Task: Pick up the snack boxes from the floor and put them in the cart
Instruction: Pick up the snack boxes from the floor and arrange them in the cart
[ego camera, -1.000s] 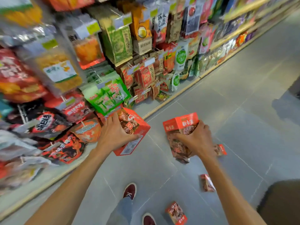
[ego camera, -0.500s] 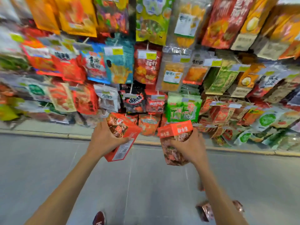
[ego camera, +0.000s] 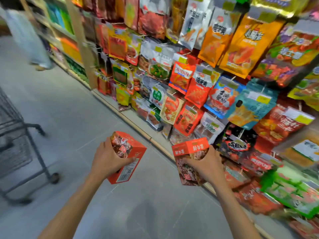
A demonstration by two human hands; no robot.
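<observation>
My left hand [ego camera: 107, 159] grips a red snack box [ego camera: 128, 156] from its left side, the barcode panel facing down and toward me. A second red snack box [ego camera: 189, 150] is held in my right hand [ego camera: 205, 167], with its printed top turned up. Both boxes hang in the air above the grey floor, roughly level with each other and a little apart. The dark wire cart [ego camera: 15, 140] stands at the left edge, well to the left of my left hand. No boxes on the floor are in view.
A shelf wall [ego camera: 215, 83] of hanging snack bags fills the right and top, its base rail [ego camera: 138, 125] running diagonally along the floor. A person in light clothes [ego camera: 29, 37] stands far up the aisle at top left. Grey tiled floor [ego camera: 77, 109] lies between cart and shelf.
The view has swung left: the floor boxes and my shoes have dropped out of sight and the cart has come into view at left. Both hands keep their boxes.
</observation>
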